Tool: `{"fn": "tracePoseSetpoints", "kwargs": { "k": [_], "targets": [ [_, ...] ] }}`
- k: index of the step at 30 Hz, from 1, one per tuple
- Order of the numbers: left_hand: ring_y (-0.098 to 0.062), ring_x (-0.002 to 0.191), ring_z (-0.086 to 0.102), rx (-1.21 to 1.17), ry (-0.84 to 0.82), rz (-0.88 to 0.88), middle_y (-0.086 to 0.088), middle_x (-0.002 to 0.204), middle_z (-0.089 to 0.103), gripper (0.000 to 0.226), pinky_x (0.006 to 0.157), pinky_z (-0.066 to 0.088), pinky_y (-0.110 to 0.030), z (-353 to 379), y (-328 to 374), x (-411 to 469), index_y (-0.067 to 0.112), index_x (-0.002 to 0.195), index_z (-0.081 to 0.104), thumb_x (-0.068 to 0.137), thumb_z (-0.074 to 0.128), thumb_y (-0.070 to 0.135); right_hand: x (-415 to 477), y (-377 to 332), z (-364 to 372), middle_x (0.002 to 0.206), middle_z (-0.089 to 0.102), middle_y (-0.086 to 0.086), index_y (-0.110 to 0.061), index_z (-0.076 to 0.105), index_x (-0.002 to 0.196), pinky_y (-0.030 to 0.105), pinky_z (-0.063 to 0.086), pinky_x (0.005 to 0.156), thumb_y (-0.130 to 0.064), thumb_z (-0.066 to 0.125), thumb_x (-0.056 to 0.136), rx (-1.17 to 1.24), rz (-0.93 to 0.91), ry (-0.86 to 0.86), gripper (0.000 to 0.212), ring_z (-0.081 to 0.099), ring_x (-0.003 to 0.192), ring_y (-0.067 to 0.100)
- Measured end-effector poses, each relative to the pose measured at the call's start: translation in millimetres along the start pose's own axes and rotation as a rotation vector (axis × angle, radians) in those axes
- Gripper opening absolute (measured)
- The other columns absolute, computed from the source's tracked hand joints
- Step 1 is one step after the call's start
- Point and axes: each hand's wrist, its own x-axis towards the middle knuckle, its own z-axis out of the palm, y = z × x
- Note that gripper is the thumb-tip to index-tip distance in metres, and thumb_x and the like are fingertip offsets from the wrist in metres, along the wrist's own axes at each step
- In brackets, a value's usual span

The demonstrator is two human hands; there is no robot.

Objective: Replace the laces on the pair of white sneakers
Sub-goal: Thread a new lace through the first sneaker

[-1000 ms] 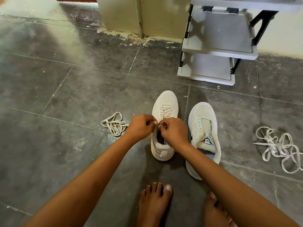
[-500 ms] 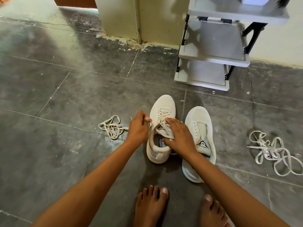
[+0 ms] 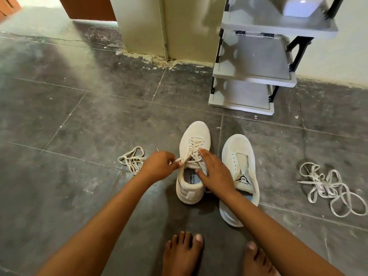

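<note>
Pulling on what, that left hand (image 3: 159, 166)? (A)

On the end of the flat cream lace (image 3: 184, 157). Its grip is pinched tight on that lace, right beside the laced white cloth sneaker (image 3: 194, 140). I think it tugs sideways to make the top rows snug. (B)

And the right hand (image 3: 216, 174)? (A)

Its grip is loose. The fingers lie mostly straight over the tongue and side of that shoe and press down. I think that keeps the shoe from sliding on the dark grey tiled floor (image 3: 79, 120) when the lace gets tugged. (B)

Where is the other shoe? (A)

The unlaced white cloth sneaker (image 3: 237, 150) lies just beside the first, on its right. Both are in the middle of the floor, toes toward the wall. Its holes are bare, so its turn comes next, I guess. (B)

What are the stringy piles? (A)

A small tangle of cream laces (image 3: 132, 159) sits near the left hand. A bigger tangle of white laces (image 3: 330, 188) lies well apart, toward the right edge of the floor. I cannot tell which are old and which are new. A grey plastic shelf rack (image 3: 253, 76) stands by the wall. (B)
</note>
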Motion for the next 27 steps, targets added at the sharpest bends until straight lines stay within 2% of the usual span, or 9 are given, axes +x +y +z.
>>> {"fn": "tracePoseSetpoints", "kwargs": {
  "k": [2,7,9,11,13,16,21,24,27],
  "targets": [
    [-0.022,0.065,0.05,-0.025,-0.072,-0.006,0.001,0.058,0.048,0.03,0.057,0.031,-0.027,2.0,-16.6,11.2,0.007,0.075,0.064,0.091,0.059,0.032,0.2,-0.8,0.2,0.151,0.033,-0.001,-0.02,0.027,0.147,0.027,0.031,0.105,-0.033,0.055,0.092,-0.01,-0.004,0.004,0.063,0.034,0.135,0.018],
    [-0.006,0.055,0.051,-0.349,-0.034,0.049,0.006,0.06,0.06,0.026,0.058,0.042,-0.022,-19.3,-15.8,16.6,0.02,0.066,0.067,0.091,0.06,0.026,0.1,-2.3,0.7,0.151,0.032,0.0,-0.02,0.026,0.147,0.027,0.029,0.107,-0.031,0.052,0.093,-0.054,0.01,-0.016,0.061,0.033,0.135,0.018],
    [-0.005,0.05,0.047,-0.458,-0.008,-0.002,0.01,0.052,0.056,0.026,0.055,0.04,-0.022,-26.6,-18.1,15.1,0.019,0.066,0.068,0.091,0.06,0.025,-0.1,-3.7,1.6,0.151,0.031,0.001,-0.019,0.025,0.147,0.027,0.029,0.108,-0.031,0.051,0.094,-0.042,0.014,-0.021,0.061,0.031,0.136,0.019],
    [-0.003,0.044,0.042,-0.431,0.01,-0.041,0.01,0.048,0.05,0.021,0.048,0.034,-0.021,-29.8,-21.8,15.4,0.015,0.076,0.067,0.092,0.058,0.026,0.3,-6.3,1.5,0.152,0.028,0.002,-0.017,0.025,0.147,0.028,0.027,0.109,-0.031,0.052,0.094,0.009,0.036,-0.031,0.061,0.03,0.137,0.019],
    [-0.011,0.061,0.05,-0.288,0.023,-0.079,0.001,0.068,0.057,0.018,0.058,0.039,-0.024,-30.0,-21.4,16.1,0.011,0.095,0.064,0.094,0.054,0.026,0.0,-10.0,-0.7,0.149,0.028,0.007,-0.014,0.025,0.146,0.032,0.032,0.107,-0.034,0.054,0.093,0.058,0.125,-0.065,0.063,0.034,0.134,0.023],
    [-0.02,0.089,0.051,-0.3,0.008,-0.155,-0.009,0.098,0.057,0.029,0.078,0.038,-0.03,-26.9,-13.6,18.5,0.005,0.109,0.062,0.097,0.039,0.018,-3.3,-15.1,-5.0,0.134,0.044,0.014,-0.01,0.029,0.139,0.04,0.042,0.096,-0.038,0.054,0.092,0.079,0.285,-0.119,0.061,0.048,0.119,0.032],
    [-0.024,0.087,0.056,-0.202,0.026,-0.098,-0.014,0.096,0.062,0.033,0.071,0.041,-0.029,-38.0,4.3,17.0,0.001,0.105,0.067,0.095,0.036,0.005,5.0,-23.1,-29.1,0.122,0.056,0.016,-0.011,0.029,0.138,0.041,0.045,0.086,-0.031,0.047,0.094,-0.147,0.271,-0.286,0.052,0.051,0.113,0.034],
    [-0.022,0.079,0.052,-0.248,0.044,-0.049,-0.014,0.088,0.06,0.03,0.058,0.038,-0.02,-46.5,11.3,14.8,-0.003,0.103,0.063,0.095,0.034,-0.002,8.4,-26.9,-46.9,0.123,0.056,0.014,-0.014,0.032,0.139,0.038,0.047,0.09,-0.016,0.052,0.089,0.082,0.382,-0.343,0.054,0.055,0.11,0.029],
    [-0.018,0.067,0.055,-0.443,0.12,-0.017,-0.016,0.087,0.062,0.021,0.053,0.042,-0.01,-62.5,24.7,9.6,-0.001,0.094,0.057,0.095,0.036,-0.006,10.3,-37.8,-75.0,0.112,0.06,0.012,-0.012,0.051,0.123,0.029,0.046,0.079,-0.002,0.055,0.084,0.515,0.468,-0.244,0.04,0.057,0.1,0.024]
  ]
}}
